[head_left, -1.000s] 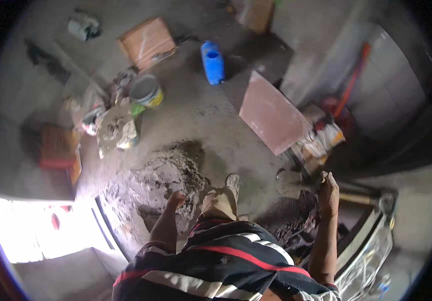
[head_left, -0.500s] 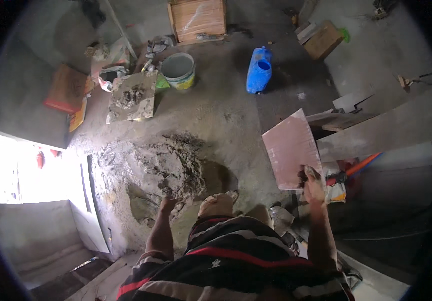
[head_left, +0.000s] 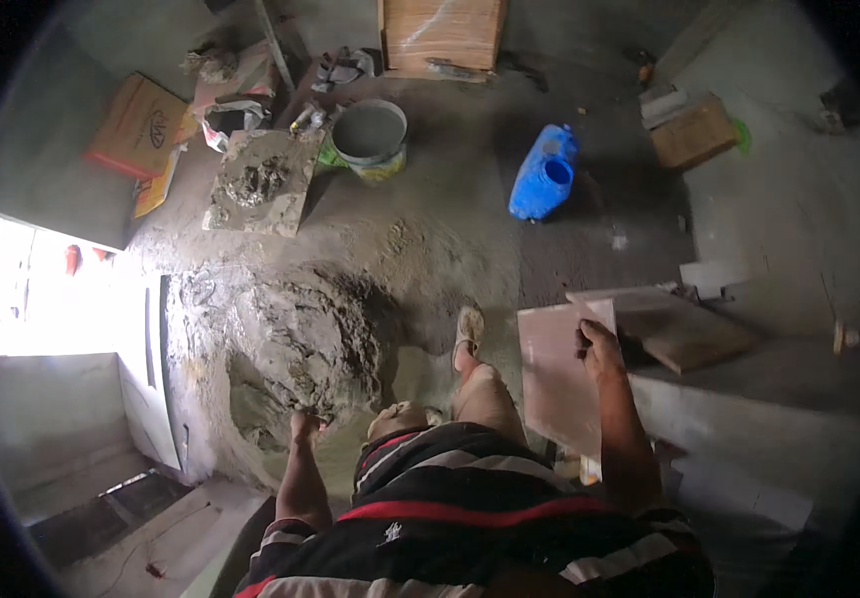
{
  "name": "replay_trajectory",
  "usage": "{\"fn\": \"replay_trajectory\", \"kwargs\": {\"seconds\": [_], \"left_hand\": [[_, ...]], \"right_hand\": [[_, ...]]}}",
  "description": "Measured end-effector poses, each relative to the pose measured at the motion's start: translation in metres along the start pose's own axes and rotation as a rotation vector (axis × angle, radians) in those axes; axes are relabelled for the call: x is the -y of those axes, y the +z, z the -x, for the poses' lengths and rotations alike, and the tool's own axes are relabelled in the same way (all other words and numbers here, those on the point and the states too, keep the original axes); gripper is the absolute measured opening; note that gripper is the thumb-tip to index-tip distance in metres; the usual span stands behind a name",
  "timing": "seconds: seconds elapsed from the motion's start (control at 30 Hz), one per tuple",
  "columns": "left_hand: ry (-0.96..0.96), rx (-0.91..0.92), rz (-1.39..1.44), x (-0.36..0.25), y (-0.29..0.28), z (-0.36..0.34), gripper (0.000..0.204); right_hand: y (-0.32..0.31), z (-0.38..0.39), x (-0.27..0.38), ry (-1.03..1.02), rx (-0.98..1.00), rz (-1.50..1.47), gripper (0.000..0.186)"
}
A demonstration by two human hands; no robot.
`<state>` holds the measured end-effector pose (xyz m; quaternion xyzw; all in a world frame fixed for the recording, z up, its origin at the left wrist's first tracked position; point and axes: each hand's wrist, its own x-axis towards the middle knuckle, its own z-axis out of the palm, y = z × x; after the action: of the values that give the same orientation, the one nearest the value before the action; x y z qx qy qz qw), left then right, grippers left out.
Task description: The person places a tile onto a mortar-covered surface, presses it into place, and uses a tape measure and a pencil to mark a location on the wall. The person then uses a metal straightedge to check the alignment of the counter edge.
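From the head view, the landmark is the heap of wet grey mortar [head_left: 310, 329], a lumpy, glistening mass spread low on the floor [head_left: 460, 239]. The left hand [head_left: 306, 426] is over its near edge; it is so foreshortened that I cannot tell whether it is open or closed, or whether it touches the mix.

Well to the right of the heap, the right hand [head_left: 601, 349] has its fingers bent, with dark smears at the tips. It is in front of the pink slab [head_left: 556, 384], a flat, smooth, four-sided sheet with straight edges; whether the fingers grip it or merely pass over it cannot be told. The slab looks tilted rather than flat, perhaps leant so that it takes little room. A brownish board [head_left: 689, 334] lies just beyond it, further right of the heap.

Past the heap's far side, a pale square plate [head_left: 295, 164] carries a small mound [head_left: 253, 182] of rough mortar, probably put there to keep it off the ground. Just right of that plate is a round bucket [head_left: 375, 167] with a stained wall, presumably close by for easy reach. Beyond the heap and to its right is a blue plastic jug [head_left: 544, 177], rounded, its dark opening facing upward.
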<state>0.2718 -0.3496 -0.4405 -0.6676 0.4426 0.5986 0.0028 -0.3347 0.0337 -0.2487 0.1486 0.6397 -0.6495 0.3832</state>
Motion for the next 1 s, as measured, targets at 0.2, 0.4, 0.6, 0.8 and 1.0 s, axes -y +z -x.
{"fn": "replay_trajectory", "kwargs": {"seconds": [0.2, 0.4, 0.6, 0.8, 1.0], "left_hand": [[0.002, -0.029, 0.063, -0.143, 0.100, -0.020, 0.021], [0.206, 0.077, 0.197, -0.274, 0.139, -0.068, 0.035], [0.167, -0.056, 0.329, -0.321, 0.141, -0.084, 0.037], [-0.287, -0.062, 0.591, -0.347, 0.158, -0.174, 0.022], [-0.010, -0.013, -0.108, -0.491, 0.139, -0.327, 0.042]], "right_hand": [[-0.003, -0.130, 0.062, 0.016, 0.008, 0.092, 0.024], [0.105, -0.229, 0.169, 0.124, -0.024, 0.277, 0.028], [0.251, -0.340, 0.275, 0.040, 0.191, 0.293, 0.024], [0.367, -0.467, 0.368, -0.146, 0.215, 0.548, 0.024], [0.503, -0.575, 0.422, -0.063, 0.218, 0.613, 0.023]]}}
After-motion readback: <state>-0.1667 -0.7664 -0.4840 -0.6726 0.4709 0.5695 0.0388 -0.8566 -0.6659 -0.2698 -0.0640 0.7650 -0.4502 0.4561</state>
